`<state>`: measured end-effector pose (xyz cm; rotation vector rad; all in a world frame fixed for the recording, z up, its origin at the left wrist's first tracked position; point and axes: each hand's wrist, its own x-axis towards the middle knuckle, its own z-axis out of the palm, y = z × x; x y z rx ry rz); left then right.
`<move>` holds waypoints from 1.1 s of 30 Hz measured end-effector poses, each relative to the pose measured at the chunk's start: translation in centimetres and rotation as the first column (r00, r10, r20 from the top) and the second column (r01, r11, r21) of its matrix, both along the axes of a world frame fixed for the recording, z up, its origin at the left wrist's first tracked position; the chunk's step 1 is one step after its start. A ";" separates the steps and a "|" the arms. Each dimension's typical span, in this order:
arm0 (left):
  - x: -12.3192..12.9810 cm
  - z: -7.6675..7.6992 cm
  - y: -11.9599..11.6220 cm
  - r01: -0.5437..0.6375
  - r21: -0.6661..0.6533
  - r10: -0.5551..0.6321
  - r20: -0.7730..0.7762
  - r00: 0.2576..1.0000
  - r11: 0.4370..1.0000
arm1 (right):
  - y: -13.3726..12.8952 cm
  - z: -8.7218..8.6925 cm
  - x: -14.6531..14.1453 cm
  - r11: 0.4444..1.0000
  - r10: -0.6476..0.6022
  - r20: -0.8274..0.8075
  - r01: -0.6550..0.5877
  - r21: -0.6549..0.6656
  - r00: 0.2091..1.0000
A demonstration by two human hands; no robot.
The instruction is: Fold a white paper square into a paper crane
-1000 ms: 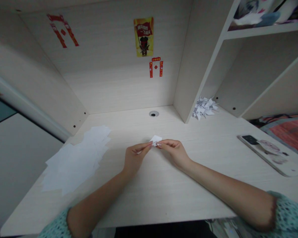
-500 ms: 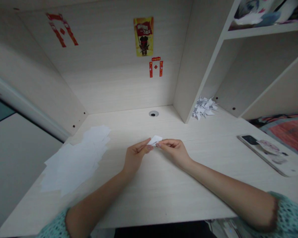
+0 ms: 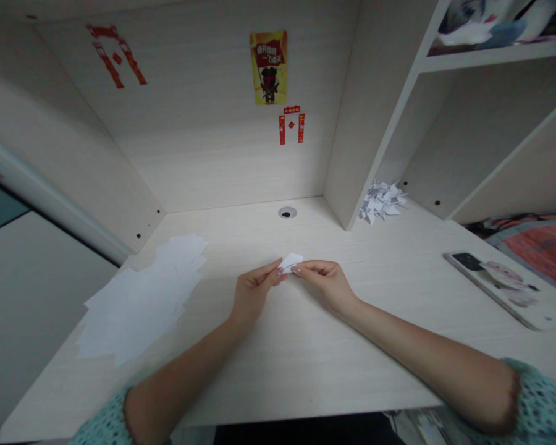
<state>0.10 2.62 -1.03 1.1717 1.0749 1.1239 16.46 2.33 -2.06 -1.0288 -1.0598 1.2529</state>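
Note:
A small folded piece of white paper [image 3: 291,260] is held between both hands above the middle of the desk. My left hand [image 3: 254,290] pinches its left side between thumb and fingers. On the right side, my right hand [image 3: 327,281] grips the same paper with thumb and forefinger. To the left, flat white paper sheets [image 3: 141,303] lie spread in an overlapping stack. A heap of small folded white paper pieces [image 3: 381,200] sits at the back right, beside the upright divider.
A phone in a decorated case [image 3: 505,287] lies on the desk [image 3: 306,364] at the right. Behind my hands is a round cable hole [image 3: 287,212]. The upright divider [image 3: 352,123] stands at the back right, and a red cloth [image 3: 542,247] is at the far right.

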 end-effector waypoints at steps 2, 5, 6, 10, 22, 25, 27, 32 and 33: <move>0.0 -0.2 0.0 -0.014 -0.005 0.014 -0.009 1.000 1.000 | 0.0 0.0 0.0 1.000 0.007 0.007 -0.006 -0.010 1.000; 0.1 -0.5 0.1 -0.025 -0.016 0.025 -0.011 1.000 1.000 | 0.1 -0.1 0.0 0.999 0.023 0.021 -0.022 -0.025 1.000; 0.1 -0.5 0.1 -0.027 -0.021 0.027 -0.008 1.000 0.999 | 0.1 -0.2 0.0 0.999 0.024 0.012 -0.024 -0.030 1.000; 0.2 -0.6 0.1 -0.042 -0.046 0.043 0.003 0.999 0.998 | 0.2 -0.2 0.0 0.998 0.010 -0.054 -0.013 -0.056 0.998; -0.1 0.5 0.3 0.136 -0.026 -0.138 -0.119 0.983 0.990 | 0.3 0.2 0.6 0.996 0.086 0.095 -0.088 0.018 0.992; -0.3 0.5 0.3 0.179 -0.001 -0.177 -0.160 0.971 0.984 | 0.3 0.2 0.6 0.997 0.074 0.102 -0.076 0.009 0.992; -0.3 0.4 0.3 0.194 0.015 -0.188 -0.169 0.968 0.981 | 0.4 0.3 0.6 0.997 0.076 0.093 -0.077 0.002 0.993; -0.3 0.3 0.5 0.163 -0.043 -0.168 -0.167 0.972 0.986 | 0.4 0.2 0.6 0.995 0.101 0.064 -0.100 -0.027 0.993; -0.3 0.3 0.6 0.161 -0.063 -0.170 -0.166 0.971 0.985 | 0.4 0.1 0.6 0.994 0.109 0.060 -0.107 -0.037 0.992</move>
